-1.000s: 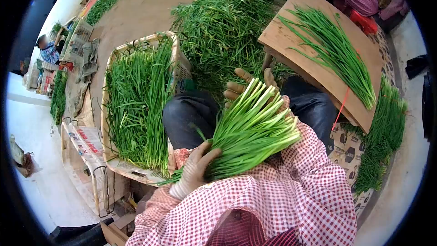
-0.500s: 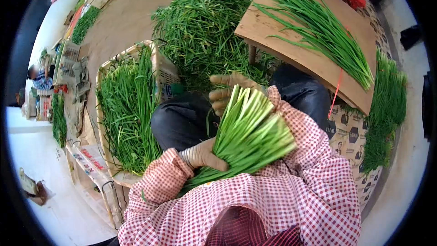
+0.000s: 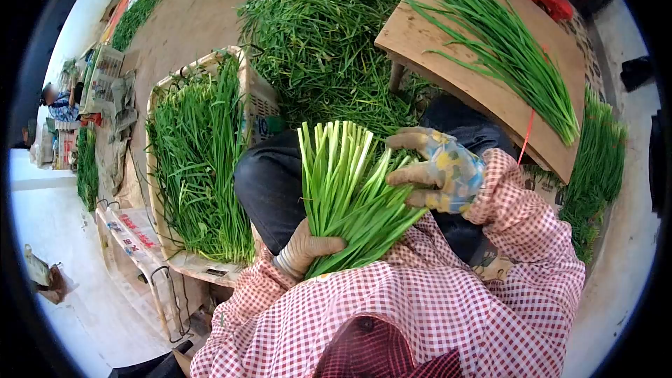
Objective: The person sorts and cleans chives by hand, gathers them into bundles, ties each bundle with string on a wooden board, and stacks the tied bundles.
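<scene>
In the head view, a bunch of garlic chives point(image 3: 336, 189) stands over my lap, pale cut ends up and fanned at the top. My left hand point(image 3: 308, 246), in a tan glove, is closed round its lower left side. Beside the bunch's right edge is my right hand point(image 3: 437, 170), in a glove with a blue and yellow patterned back. Its fingers are spread and point left at the stalks; whether the fingertips touch them I cannot tell.
A crate point(image 3: 245, 91) full of chives stands at my left. Ahead lies a heap of loose green leaves point(image 3: 322, 42). At the right, a low wooden table point(image 3: 427, 35) bears more chives point(image 3: 518, 56) and a red tie point(image 3: 526, 133). Bundled chives point(image 3: 595, 168) stand beyond it.
My right hand has moved from behind the bunch to its right side and turned its patterned back into view. The bunch has tilted more upright; my left hand keeps its hold.
</scene>
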`<state>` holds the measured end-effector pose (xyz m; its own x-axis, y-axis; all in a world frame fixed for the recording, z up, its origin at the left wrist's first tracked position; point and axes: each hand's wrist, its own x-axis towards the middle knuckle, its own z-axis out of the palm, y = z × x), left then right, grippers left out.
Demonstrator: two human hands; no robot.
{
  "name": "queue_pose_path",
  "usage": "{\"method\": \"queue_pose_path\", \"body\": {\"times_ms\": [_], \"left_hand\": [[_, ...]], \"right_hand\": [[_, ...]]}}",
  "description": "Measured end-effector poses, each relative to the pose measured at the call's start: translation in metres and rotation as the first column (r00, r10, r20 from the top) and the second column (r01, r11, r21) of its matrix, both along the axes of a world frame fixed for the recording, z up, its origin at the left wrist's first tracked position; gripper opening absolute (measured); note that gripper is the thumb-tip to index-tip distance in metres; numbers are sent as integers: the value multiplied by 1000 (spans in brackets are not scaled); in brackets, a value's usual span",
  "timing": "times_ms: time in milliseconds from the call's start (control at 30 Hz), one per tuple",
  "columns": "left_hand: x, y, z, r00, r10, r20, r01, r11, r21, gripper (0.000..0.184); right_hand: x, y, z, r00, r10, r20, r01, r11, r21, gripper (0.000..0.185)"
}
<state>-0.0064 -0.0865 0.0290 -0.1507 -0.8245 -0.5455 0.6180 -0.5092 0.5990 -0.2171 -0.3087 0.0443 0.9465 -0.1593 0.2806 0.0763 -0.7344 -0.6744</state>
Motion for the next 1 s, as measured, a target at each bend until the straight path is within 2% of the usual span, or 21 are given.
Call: {"method": "queue_pose_path", "body": {"times_ms": [167, 200, 267, 333, 400, 433, 467, 500, 533, 567, 600, 633, 700, 733, 800, 833, 900, 933, 967, 1000], "left_hand": [[0, 7, -1, 996, 93, -6, -93, 996, 10, 82], [1, 8, -4, 995, 97, 9, -97, 995, -21, 81], [2, 10, -5, 993, 114, 1, -114, 993, -10, 80], [1, 12, -7, 992, 125, -13, -125, 992, 0, 80], [0, 13, -10, 990, 137, 33, -138, 990, 32, 77], [1, 14, -13, 988, 142, 58, -145, 988, 44, 77], [-1, 16, -18, 963, 177, 204, -171, 984, -48, 76], [0, 17, -21, 962, 188, 198, -181, 982, -55, 76], [-1, 15, -15, 957, 212, 199, -204, 977, -61, 77], [-2, 15, -13, 952, 234, 199, -226, 972, -64, 78], [-1, 16, -15, 950, 229, 213, -221, 973, -61, 77], [-2, 16, -16, 950, 236, 205, -229, 972, -58, 77], [-3, 16, -17, 945, 233, 229, -232, 972, -32, 77], [-2, 15, -18, 947, 230, 226, -228, 973, -32, 77], [-2, 16, -20, 949, 234, 211, -231, 972, -37, 78], [1, 14, -17, 950, 232, 209, -230, 973, -33, 78], [7, 10, -10, 981, 186, 54, -187, 982, 8, 82], [8, 9, -10, 982, 181, 51, -182, 983, 16, 82], [9, 8, -10, 984, 174, 28, -174, 985, -6, 83], [9, 8, -9, 986, 166, 7, -166, 986, -30, 85]], "right_hand": [[26, -19, -20, 983, 88, 161, -66, 988, -141, 27], [28, -28, -28, 996, -17, 83, -1, 978, 210, 26], [41, -41, -28, 946, -321, 51, 280, 885, 373, 28], [63, -74, -11, 816, -578, 17, 421, 613, 668, 37], [82, -108, -10, 814, -559, -154, 316, 204, 926, 43], [86, -120, -32, 804, -590, -66, 487, 592, 642, 47], [88, -96, -7, 811, -569, -133, 581, 759, 295, 47], [89, -73, 19, 798, -579, -166, 571, 815, -97, 47], [93, -71, 27, 942, -183, -281, 241, 952, 187, 45], [88, -51, 15, 986, -138, -89, 124, 982, -145, 45], [88, -32, 8, 956, -150, -253, 191, 970, 148, 45], [88, -16, 10, 931, -157, -329, 211, 969, 133, 45], [90, 0, -1, 935, -159, -318, 238, 944, 227, 34], [92, -1, -8, 933, -163, -320, 242, 944, 226, 34], [97, -7, -19, 944, -59, -325, 199, 886, 418, 35], [100, -12, -15, 943, -59, -328, 202, 885, 420, 35], [109, -29, -3, 935, -109, -338, 205, 944, 260, 33], [115, -42, -3, 949, -153, -276, 220, 947, 234, 31], [130, -56, -1, 881, -222, -418, 398, 826, 400, 28], [145, -88, 2, 868, -378, -323, 478, 813, 333, 32]]}}
